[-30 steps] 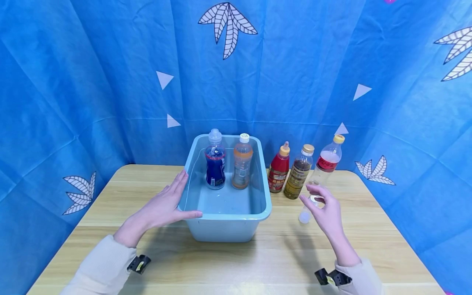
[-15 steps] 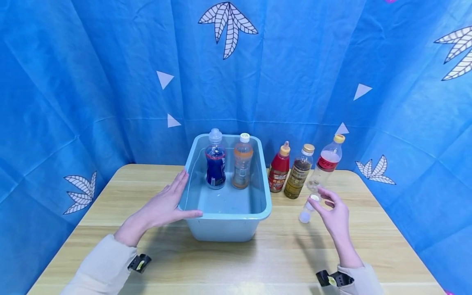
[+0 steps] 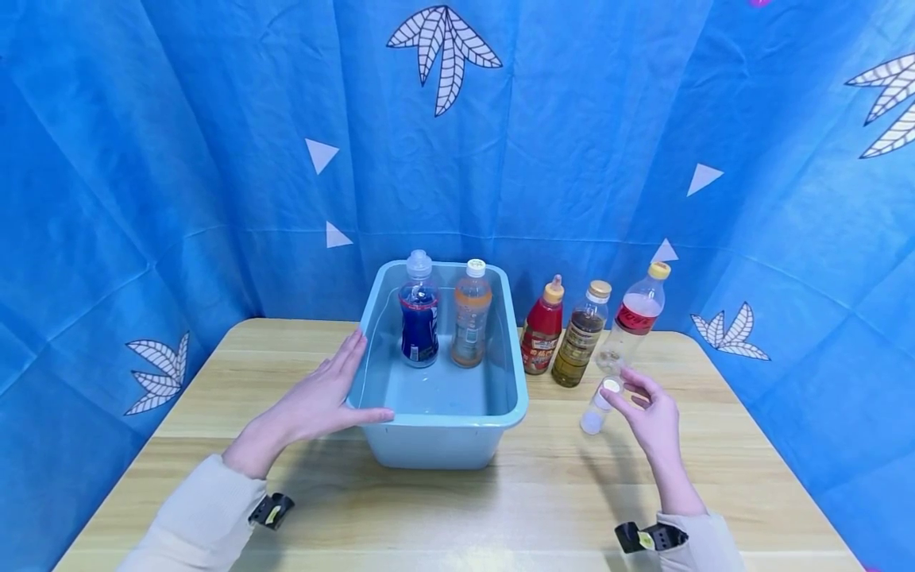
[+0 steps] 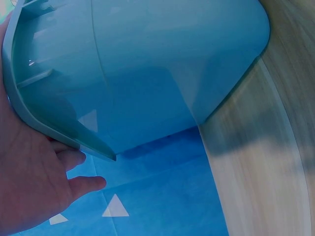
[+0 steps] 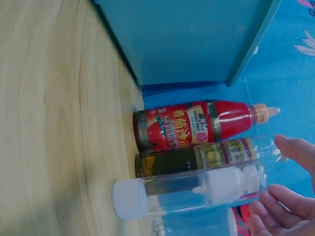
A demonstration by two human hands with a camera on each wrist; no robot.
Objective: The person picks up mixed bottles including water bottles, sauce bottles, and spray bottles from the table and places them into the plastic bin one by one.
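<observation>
My left hand [image 3: 314, 403] rests on the left rim of a light-blue plastic bin [image 3: 457, 445], fingers straight along the side and thumb over the near edge. In the right wrist view a slim clear bottle [image 5: 167, 201] stands on a white base, with a white nozzled piece inside. Around its upper end are the spread thumb and fingers of my right hand [image 3: 652, 413]. The thumb looks apart from it; a fingertip lies at or very near its side. Inside the bin stand a blue-labelled bottle [image 3: 419, 322] and an orange-labelled clear bottle [image 3: 470, 326].
Right of the bin stand a red ketchup bottle [image 3: 542, 330], a bottle of yellowish liquid [image 3: 581, 338] and a clear bottle with a red label [image 3: 636, 318]. Behind the wooden table [image 3: 543, 508] hangs a blue patterned curtain [image 3: 572, 159].
My right hand has moved slightly right and down, so its thumb and fingers now frame the slim clear bottle's upper end. My left hand has kept its place on the bin.
</observation>
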